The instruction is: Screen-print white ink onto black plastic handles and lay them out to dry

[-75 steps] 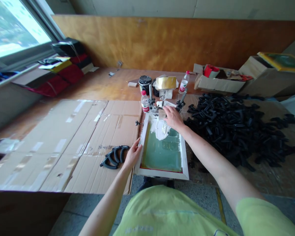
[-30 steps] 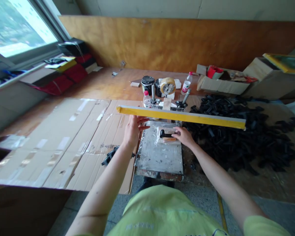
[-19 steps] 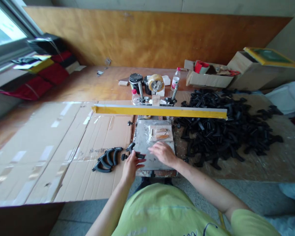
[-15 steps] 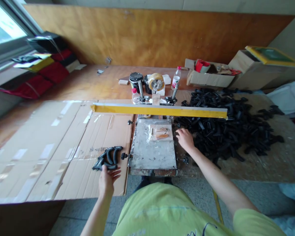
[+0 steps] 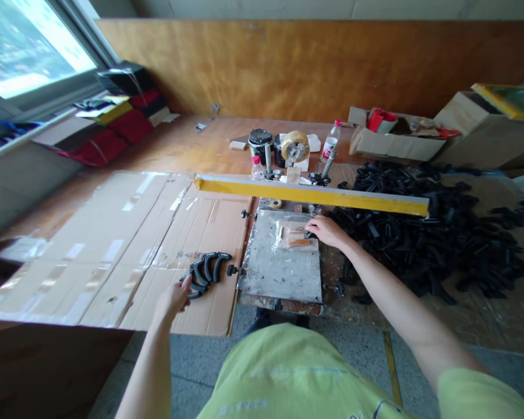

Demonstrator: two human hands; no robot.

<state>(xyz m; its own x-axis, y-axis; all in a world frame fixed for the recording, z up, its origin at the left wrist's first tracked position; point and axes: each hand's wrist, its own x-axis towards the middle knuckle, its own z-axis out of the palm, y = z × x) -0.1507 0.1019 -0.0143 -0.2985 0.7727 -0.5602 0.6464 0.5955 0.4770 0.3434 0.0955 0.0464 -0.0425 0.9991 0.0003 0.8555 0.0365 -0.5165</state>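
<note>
On the cardboard sheet (image 5: 166,244) several curved black plastic pieces (image 5: 207,267), handle-like in shape, lie side by side. My left hand (image 5: 174,297) is closed at the near-left end of this row, its thumb and fingers around one piece. Over the grey metal plate (image 5: 283,273), my right hand (image 5: 327,231) pinches a small black plastic piece (image 5: 308,235), mostly hidden by the fingers. It is at the right edge of a clear block (image 5: 283,240) with tan strips, fixed on the plate.
A yellow-edged bar (image 5: 310,195) spans above the plate's far end. To the right spreads a large pile of black pieces (image 5: 393,244). Behind stand black tubs (image 5: 261,145), a tape roll (image 5: 296,146), a bottle (image 5: 330,141) and an open carton (image 5: 397,142). Black knobs (image 5: 232,270) jut from the plate's sides.
My right hand has moved from beside the pile onto the block with a black piece. My left hand has shifted to the row's left end. The whole view has turned slightly left.
</note>
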